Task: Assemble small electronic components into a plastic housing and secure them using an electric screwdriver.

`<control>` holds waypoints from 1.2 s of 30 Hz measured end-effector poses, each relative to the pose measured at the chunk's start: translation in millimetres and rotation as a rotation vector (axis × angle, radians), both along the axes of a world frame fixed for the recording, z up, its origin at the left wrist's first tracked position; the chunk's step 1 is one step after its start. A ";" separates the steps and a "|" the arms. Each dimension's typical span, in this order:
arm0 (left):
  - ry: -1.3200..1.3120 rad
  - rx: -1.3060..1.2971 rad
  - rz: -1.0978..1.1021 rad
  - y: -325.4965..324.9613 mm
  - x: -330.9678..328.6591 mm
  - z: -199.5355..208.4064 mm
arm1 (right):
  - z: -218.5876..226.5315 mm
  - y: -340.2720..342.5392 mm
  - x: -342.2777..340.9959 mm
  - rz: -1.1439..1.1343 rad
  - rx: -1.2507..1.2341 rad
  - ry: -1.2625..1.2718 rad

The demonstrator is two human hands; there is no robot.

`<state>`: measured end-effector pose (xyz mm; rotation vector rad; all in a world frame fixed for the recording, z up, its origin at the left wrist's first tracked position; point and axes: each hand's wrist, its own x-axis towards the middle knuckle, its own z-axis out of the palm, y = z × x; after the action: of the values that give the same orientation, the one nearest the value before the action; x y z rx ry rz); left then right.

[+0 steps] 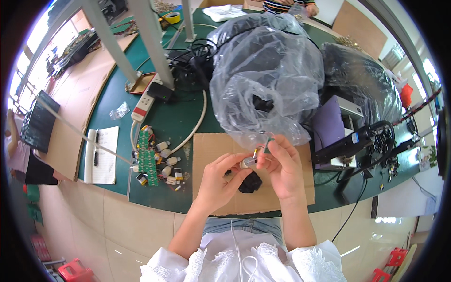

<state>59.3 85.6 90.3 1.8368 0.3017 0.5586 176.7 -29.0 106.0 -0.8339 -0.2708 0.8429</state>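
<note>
Over a sheet of cardboard (213,199), my left hand (218,183) pinches a small white-and-silver cylindrical part (248,162), which looks like a little motor. My right hand (285,171) is closed on a small green circuit board (268,145), held by its edge between thumb and fingers. Thin wires run near the fingertips; where they end is too small to tell. Below the hands a black part (250,182) lies on the cardboard, partly covered by my left fingers.
Left of the cardboard lie a green circuit-board panel (147,162) and several small motor-like parts (167,171). A power strip (143,103) and notebook (109,152) are farther left. A large plastic bag (268,61) stands ahead. Right are a purple box (329,120) and a black arm (345,145).
</note>
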 end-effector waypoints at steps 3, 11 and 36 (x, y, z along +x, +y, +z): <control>0.004 -0.032 -0.060 -13.5 11.2 4.5 | -5.9 -34.8 3.8 -0.157 -0.081 -0.126; 0.111 -0.129 -0.159 -37.7 30.1 -19.7 | -38.8 -83.1 5.8 -0.500 -0.796 -1.066; 0.092 -0.260 -0.091 -26.1 -7.4 -13.2 | -22.3 -66.1 3.8 0.043 -0.487 -1.083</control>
<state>51.9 59.5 77.2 1.6174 0.3343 0.3550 180.5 -95.1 83.7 -1.7103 -1.0593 0.4179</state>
